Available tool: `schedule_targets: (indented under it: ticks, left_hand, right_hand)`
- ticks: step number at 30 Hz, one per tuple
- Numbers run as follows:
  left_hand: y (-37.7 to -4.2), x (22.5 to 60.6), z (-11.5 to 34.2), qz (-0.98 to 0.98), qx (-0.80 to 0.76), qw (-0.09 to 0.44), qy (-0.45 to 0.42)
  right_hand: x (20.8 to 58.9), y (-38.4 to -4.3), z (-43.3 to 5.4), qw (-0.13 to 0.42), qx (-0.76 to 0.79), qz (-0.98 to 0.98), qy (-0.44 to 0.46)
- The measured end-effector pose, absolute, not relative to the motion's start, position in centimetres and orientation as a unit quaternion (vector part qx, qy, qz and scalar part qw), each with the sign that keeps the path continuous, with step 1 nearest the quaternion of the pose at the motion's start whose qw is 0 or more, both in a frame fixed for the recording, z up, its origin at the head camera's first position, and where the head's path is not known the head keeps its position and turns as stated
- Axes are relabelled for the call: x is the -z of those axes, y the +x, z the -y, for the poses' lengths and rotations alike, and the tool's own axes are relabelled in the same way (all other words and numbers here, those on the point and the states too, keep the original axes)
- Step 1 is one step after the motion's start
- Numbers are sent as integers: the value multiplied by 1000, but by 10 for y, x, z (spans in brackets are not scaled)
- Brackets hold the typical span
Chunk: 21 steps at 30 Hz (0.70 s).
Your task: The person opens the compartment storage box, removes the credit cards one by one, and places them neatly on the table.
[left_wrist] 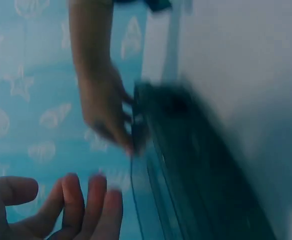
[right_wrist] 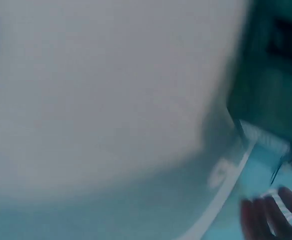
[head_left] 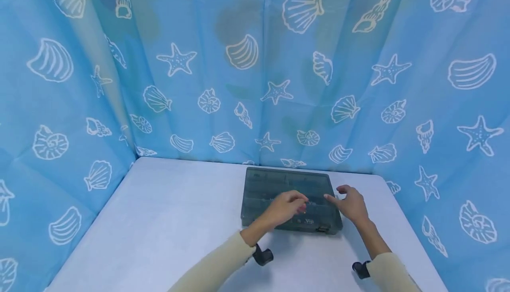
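Item: my left forearm (head_left: 256, 231), cream-sleeved, angled up and rightward. Item: my left hand (head_left: 284, 208), fingers loosely bent. Item: my right forearm (head_left: 373, 239), likewise sleeved, leaning leftward. Item: my right hand (head_left: 352, 202), thumb apart from fingers.

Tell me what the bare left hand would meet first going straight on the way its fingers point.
Probably the bare right hand, across from the left hand in the head view. Depth is unclear, so the dark, translucent, rectangular plastic box beneath might come first.
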<state>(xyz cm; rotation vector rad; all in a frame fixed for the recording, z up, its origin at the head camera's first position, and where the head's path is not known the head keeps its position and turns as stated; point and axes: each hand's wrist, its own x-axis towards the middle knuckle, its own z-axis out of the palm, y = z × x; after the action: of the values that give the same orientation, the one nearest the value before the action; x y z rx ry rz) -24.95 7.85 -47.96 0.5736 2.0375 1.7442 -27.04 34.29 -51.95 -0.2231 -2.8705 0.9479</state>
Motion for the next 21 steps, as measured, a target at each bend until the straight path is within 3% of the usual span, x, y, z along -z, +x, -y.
schedule_targets:
  ticks: [3, 8, 14, 21]
  left_hand:
    - [-261, 491, -36, -765, -613, 84, 177]
    - [-270, 522, 19, -774, -629, -31, 69]
    - [-265, 542, 38, -799, -600, -34, 26]
    - [-267, 538, 37, -763, -645, -40, 8]
  right_hand:
    - [517, -253, -332, 117, -267, 956, -42]
    - [514, -230, -332, 80, -298, 951, -30]
    - [514, -219, -341, 24, -323, 945, -40]
    - [509, -219, -334, 34, -337, 939, -66]
